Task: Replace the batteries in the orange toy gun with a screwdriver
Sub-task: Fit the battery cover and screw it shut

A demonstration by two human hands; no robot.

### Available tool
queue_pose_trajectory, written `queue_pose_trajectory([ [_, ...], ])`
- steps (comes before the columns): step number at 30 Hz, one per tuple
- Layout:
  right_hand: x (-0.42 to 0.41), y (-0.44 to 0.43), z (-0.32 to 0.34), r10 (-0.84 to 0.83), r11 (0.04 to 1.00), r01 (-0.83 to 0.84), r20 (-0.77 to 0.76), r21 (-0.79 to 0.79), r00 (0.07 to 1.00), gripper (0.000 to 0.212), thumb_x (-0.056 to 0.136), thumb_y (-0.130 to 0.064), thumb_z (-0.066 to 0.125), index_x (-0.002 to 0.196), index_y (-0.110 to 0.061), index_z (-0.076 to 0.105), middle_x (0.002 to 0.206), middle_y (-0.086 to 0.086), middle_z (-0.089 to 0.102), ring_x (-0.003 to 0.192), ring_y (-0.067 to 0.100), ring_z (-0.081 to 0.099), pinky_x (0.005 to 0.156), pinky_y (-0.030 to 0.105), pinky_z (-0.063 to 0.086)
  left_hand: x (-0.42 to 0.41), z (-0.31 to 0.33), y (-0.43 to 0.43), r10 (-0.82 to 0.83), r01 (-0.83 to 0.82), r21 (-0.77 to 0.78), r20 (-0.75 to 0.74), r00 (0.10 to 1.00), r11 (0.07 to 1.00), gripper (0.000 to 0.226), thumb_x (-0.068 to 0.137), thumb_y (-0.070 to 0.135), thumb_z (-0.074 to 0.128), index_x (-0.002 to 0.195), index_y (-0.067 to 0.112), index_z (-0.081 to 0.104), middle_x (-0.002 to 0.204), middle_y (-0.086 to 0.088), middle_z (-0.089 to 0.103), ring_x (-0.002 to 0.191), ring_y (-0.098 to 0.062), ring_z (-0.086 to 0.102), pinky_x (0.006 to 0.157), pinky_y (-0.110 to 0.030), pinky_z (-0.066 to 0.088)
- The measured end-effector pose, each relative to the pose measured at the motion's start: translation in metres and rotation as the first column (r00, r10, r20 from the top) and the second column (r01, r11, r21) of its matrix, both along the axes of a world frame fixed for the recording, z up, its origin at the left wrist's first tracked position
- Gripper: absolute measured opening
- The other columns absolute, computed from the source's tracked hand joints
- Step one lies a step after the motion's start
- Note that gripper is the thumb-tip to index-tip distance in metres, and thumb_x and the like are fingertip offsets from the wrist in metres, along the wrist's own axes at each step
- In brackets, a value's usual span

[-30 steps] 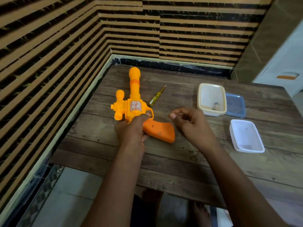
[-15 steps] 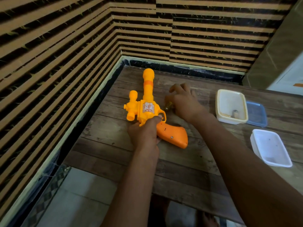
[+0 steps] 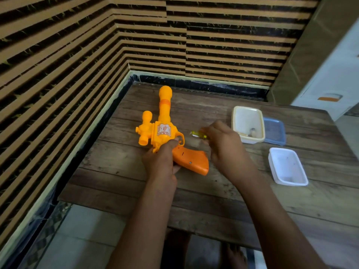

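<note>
From my remote view, the orange plastic toy gun (image 3: 165,133) lies flat on the brown wood-plank desk (image 3: 213,200), in its far-left part. The barrel points at the far edge and the darker orange grip angles toward the near right. I can see a small screw (image 3: 190,162) on the upper face of the grip.

The left hand (image 3: 161,162) grips the gun where body meets grip. Its fingers are curled round it and the thumb tip is up by the trigger guard.

The right hand (image 3: 223,146) sits just right of the gun, not touching it and a bit blurred. Its fingers are curled round the screwdriver with a clear yellow-green handle (image 3: 195,133). Only the handle end pokes out to the left of the fingers. The shaft is hidden, so I cannot tell where the tip points.

Toward the desk's far-right corner stands a cream rectangular plastic tub (image 3: 252,141) with a small grey item (image 3: 252,131) inside, too small for me to name. A shallow blue plastic tray (image 3: 275,131) touches its right side. A white rectangular plastic tub (image 3: 289,182) stands nearer the right edge, apart from both.

A striped tan-and-black wall (image 3: 77,74) runs along the desk's left and far edges
</note>
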State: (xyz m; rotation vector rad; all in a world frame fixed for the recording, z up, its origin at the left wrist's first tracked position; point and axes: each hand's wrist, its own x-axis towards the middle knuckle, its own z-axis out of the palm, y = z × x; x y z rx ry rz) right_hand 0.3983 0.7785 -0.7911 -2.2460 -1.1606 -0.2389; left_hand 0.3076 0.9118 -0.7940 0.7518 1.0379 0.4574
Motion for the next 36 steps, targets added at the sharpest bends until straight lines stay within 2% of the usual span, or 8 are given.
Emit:
queue_pose_trajectory([
  [3, -0.013, -0.018, 0.002, -0.018, 0.995, 0.02, -0.019, 0.095, 1.0, 0.029, 0.089, 0.002, 0.066, 0.116, -0.006, 0.071, 0.103, 0.01, 0.062, 0.091, 0.024, 0.062, 0.076, 0.028, 0.047, 0.003, 0.002, -0.011, -0.022, 0.022, 0.006, -0.002, 1.0, 1.0, 0.042, 0.077, 0.013, 0.086, 0.113, 0.022, 0.067, 0.115, -0.009, 0.074, 0.107, -0.03, 0.071, 0.078, -0.047, 0.061],
  [5, -0.017, -0.02, 0.006, -0.009, 0.98, 0.02, -0.057, 0.196, 0.998, 0.029, 0.09, 0.001, 0.06, 0.117, -0.006, 0.069, 0.105, 0.01, 0.066, 0.092, 0.018, 0.063, 0.075, 0.015, 0.042, 0.004, 0.002, -0.011, -0.037, 0.037, 0.017, -0.01, 0.999, 0.999, 0.036, 0.078, 0.013, 0.086, 0.106, 0.024, 0.066, 0.115, -0.008, 0.073, 0.107, -0.029, 0.07, 0.08, -0.047, 0.06],
  [10, -0.021, -0.024, 0.012, -0.029, 0.922, 0.135, -0.282, 0.363, 0.959, 0.025, 0.099, 0.002, 0.056, 0.116, -0.015, 0.062, 0.102, -0.002, 0.075, 0.086, -0.018, 0.065, 0.074, 0.008, 0.051, 0.008, 0.002, -0.013, -0.083, 0.082, 0.014, 0.013, 0.996, 0.996, 0.035, 0.079, 0.0, 0.08, 0.103, 0.022, 0.066, 0.104, -0.006, 0.072, 0.1, -0.026, 0.069, 0.07, -0.042, 0.058],
  [15, -0.022, -0.025, 0.009, 0.075, 0.789, 0.231, -0.462, 0.569, 0.884, 0.009, 0.108, -0.019, 0.05, 0.11, -0.019, 0.041, 0.087, 0.007, 0.074, 0.078, 0.018, 0.077, 0.07, 0.05, 0.063, 0.014, -0.003, -0.02, -0.07, 0.07, -0.007, 0.053, 0.996, 0.998, 0.037, 0.08, -0.01, 0.073, 0.106, 0.016, 0.069, 0.102, -0.009, 0.075, 0.095, -0.025, 0.072, 0.061, -0.036, 0.058],
  [19, -0.021, -0.028, 0.012, 0.234, 0.696, 0.356, -0.666, 0.623, 0.709, 0.01, 0.11, -0.01, 0.048, 0.111, -0.005, 0.039, 0.082, 0.018, 0.074, 0.073, 0.033, 0.078, 0.065, 0.044, 0.064, 0.013, -0.006, -0.021, -0.086, 0.088, -0.025, 0.063, 0.994, 0.996, 0.051, 0.081, -0.011, 0.072, 0.126, 0.011, 0.065, 0.116, -0.015, 0.075, 0.101, -0.027, 0.074, 0.066, -0.039, 0.062],
  [23, -0.018, -0.029, 0.009, 0.284, 0.736, 0.373, -0.759, 0.564, 0.586, 0.015, 0.109, -0.01, 0.049, 0.114, -0.003, 0.037, 0.076, 0.012, 0.073, 0.07, 0.037, 0.077, 0.062, 0.04, 0.063, 0.013, -0.008, -0.022, -0.084, 0.085, -0.008, 0.05, 0.995, 0.996, 0.047, 0.079, -0.012, 0.074, 0.119, 0.012, 0.065, 0.115, -0.016, 0.075, 0.105, -0.031, 0.073, 0.073, -0.044, 0.062],
  [28, -0.015, -0.023, 0.0, 0.273, 0.769, 0.375, -0.796, 0.518, 0.541, 0.012, 0.108, -0.013, 0.051, 0.109, -0.01, 0.039, 0.079, 0.015, 0.074, 0.072, 0.04, 0.077, 0.066, 0.052, 0.065, 0.012, -0.009, -0.024, -0.1, 0.1, 0.007, 0.031, 0.994, 0.995, 0.042, 0.079, -0.01, 0.075, 0.116, 0.007, 0.067, 0.112, -0.015, 0.076, 0.101, -0.028, 0.075, 0.072, -0.041, 0.063],
  [36, -0.013, -0.023, 0.001, 0.31, 0.753, 0.404, -0.822, 0.519, 0.478, 0.013, 0.108, -0.012, 0.051, 0.115, -0.008, 0.04, 0.08, 0.021, 0.073, 0.071, 0.038, 0.077, 0.059, 0.04, 0.065, 0.014, -0.013, -0.02, -0.107, 0.107, -0.013, 0.011, 0.994, 0.994, 0.05, 0.077, -0.006, 0.078, 0.124, 0.008, 0.067, 0.113, -0.012, 0.077, 0.1, -0.026, 0.075, 0.06, -0.034, 0.063],
])
